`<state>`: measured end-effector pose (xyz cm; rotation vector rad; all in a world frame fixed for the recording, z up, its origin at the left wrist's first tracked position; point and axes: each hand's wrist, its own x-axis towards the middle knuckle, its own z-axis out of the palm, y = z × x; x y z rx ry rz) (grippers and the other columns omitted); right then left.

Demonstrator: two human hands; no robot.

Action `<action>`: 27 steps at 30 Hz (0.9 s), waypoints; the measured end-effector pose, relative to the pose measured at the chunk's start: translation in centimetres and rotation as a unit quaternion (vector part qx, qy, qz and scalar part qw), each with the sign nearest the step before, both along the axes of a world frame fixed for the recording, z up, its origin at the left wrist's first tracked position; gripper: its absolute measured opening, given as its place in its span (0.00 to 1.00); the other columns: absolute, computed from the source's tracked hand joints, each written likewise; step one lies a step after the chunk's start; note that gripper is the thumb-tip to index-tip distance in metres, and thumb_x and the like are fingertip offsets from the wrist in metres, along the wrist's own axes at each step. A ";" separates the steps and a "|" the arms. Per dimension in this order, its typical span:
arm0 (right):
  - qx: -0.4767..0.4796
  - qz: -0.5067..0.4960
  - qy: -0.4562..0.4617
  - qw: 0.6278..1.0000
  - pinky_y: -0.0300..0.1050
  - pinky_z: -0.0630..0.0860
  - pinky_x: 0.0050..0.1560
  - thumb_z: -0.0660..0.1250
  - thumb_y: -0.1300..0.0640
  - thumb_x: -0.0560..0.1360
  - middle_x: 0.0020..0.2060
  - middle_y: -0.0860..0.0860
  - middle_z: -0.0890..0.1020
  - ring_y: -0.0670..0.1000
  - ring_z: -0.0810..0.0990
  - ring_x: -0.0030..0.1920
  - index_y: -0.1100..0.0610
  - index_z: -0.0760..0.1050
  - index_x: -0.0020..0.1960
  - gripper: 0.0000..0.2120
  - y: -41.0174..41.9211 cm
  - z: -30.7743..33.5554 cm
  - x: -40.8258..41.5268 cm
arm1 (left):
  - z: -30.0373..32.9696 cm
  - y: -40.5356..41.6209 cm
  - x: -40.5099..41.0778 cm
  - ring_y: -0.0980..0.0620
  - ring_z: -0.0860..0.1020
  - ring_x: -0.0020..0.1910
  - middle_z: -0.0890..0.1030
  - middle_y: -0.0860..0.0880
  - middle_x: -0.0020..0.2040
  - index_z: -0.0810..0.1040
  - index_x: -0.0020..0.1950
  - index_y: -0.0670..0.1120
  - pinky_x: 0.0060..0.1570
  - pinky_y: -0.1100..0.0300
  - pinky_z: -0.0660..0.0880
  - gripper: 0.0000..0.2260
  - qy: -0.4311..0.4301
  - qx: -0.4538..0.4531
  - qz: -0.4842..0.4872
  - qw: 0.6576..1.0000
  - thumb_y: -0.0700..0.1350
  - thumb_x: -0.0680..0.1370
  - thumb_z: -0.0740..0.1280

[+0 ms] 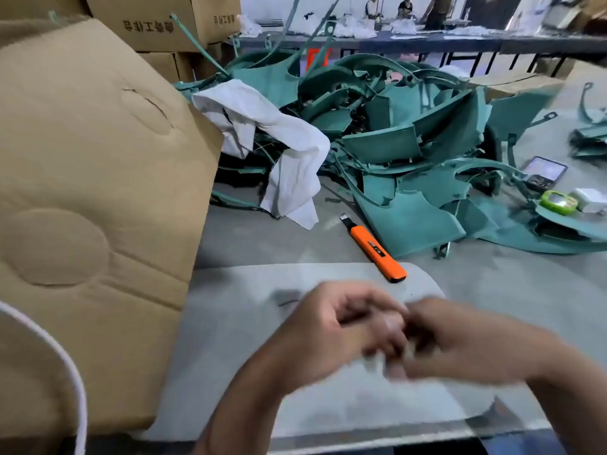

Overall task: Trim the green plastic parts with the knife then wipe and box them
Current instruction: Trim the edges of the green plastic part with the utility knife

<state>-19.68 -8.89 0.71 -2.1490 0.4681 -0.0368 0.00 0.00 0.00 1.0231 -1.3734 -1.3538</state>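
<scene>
Our left hand (pixel 331 330) and right hand (pixel 460 339) meet, blurred, finger state indiscernible; the orange knife (pixel 377 249) lies beyond, near the green parts (pixel 410 133).

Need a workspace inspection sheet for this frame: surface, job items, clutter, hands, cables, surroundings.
Surface: grey table with a pale mat at the near edge.
Job's things: heap of green plastic parts; orange utility knife lying free, blade out; white cloth draped on the heap; brown cardboard box on the left.
Clutter: phone, lime-green small object, white block.
Grippers: left hand and right hand together, blurred, hold unclear.
Cables: white cord across the box.
Surroundings: stacked cartons, people at a far bench.
</scene>
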 end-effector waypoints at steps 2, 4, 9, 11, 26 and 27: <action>-0.155 -0.154 -0.076 0.973 0.35 0.75 0.40 0.76 0.53 0.75 0.36 0.41 0.83 0.43 0.81 0.38 0.42 0.79 0.45 0.07 -3.6 0.2 2.5 | -0.8 -3.5 0.0 0.48 0.83 0.40 0.86 0.39 0.42 0.83 0.50 0.40 0.49 0.56 0.80 0.04 -0.025 -0.015 0.203 0.979 0.35 0.80 0.69; -0.298 -0.335 -0.102 0.888 0.47 0.77 0.48 0.75 0.55 0.75 0.41 0.46 0.85 0.48 0.82 0.45 0.48 0.82 0.49 0.05 -7.9 -0.2 4.8 | -2.0 -7.6 0.3 0.42 0.84 0.42 0.85 0.39 0.41 0.83 0.47 0.41 0.51 0.49 0.81 0.05 -0.068 -0.017 0.368 0.927 0.33 0.79 0.69; -0.457 -0.349 0.086 0.814 0.63 0.58 0.77 0.63 0.42 0.81 0.73 0.53 0.75 0.57 0.64 0.78 0.51 0.72 0.74 0.24 -13.9 -5.2 7.1 | -6.3 -13.1 1.6 0.51 0.83 0.37 0.83 0.51 0.36 0.82 0.45 0.46 0.40 0.59 0.78 0.04 -0.180 -0.071 0.440 0.877 0.38 0.76 0.69; -0.445 -0.343 0.095 0.822 0.70 0.45 0.79 0.59 0.41 0.83 0.77 0.51 0.71 0.56 0.56 0.82 0.49 0.65 0.79 0.27 -14.7 -6.8 7.1 | -7.4 -13.6 1.9 0.51 0.81 0.35 0.82 0.53 0.33 0.81 0.42 0.49 0.37 0.57 0.79 0.05 -0.189 -0.081 0.425 0.882 0.40 0.75 0.69; -0.561 -0.459 -0.342 0.598 0.38 0.60 0.56 0.77 0.49 0.78 0.42 0.58 0.77 0.58 0.69 0.46 0.67 0.80 0.50 0.19 -13.2 -4.1 5.8 | -7.8 -13.9 1.6 0.53 0.80 0.38 0.81 0.56 0.38 0.81 0.48 0.52 0.38 0.57 0.77 0.06 -0.123 -0.145 0.391 0.900 0.50 0.73 0.68; -0.560 -0.442 -0.344 0.611 0.38 0.61 0.56 0.77 0.50 0.78 0.41 0.58 0.78 0.58 0.69 0.45 0.67 0.80 0.50 0.18 -13.1 -4.0 6.0 | -7.9 -13.9 1.6 0.52 0.80 0.43 0.82 0.57 0.43 0.82 0.54 0.53 0.40 0.58 0.78 0.10 -0.142 -0.153 0.377 0.902 0.50 0.73 0.70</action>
